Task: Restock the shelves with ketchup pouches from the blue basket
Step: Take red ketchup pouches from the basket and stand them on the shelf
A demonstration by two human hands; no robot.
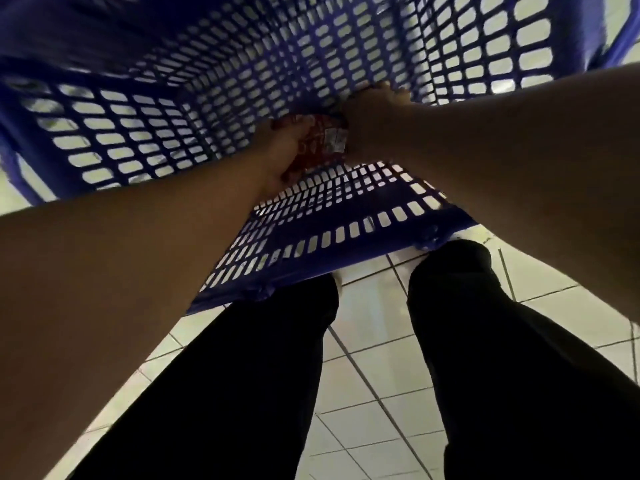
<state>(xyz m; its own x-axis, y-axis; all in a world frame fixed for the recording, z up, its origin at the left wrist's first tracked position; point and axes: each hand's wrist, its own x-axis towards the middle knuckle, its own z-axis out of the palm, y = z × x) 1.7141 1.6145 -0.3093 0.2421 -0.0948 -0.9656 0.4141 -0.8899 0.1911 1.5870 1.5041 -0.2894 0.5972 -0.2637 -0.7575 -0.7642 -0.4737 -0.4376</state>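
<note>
I look straight down into a deep blue basket (114, 133) with slotted walls. Both my arms reach to its bottom. My left hand (282, 150) grips a red ketchup pouch (320, 142) with a white label, its fingers curled round the pouch's left side. My right hand (375, 109) is on the right end of the same red pouches, knuckles up; its fingers are hidden from me. How many pouches lie there I cannot make out.
The basket stands on a pale tiled floor (363, 393). My two legs in black trousers (242, 393) stand right against the basket's near wall (311, 244). No shelves are in view.
</note>
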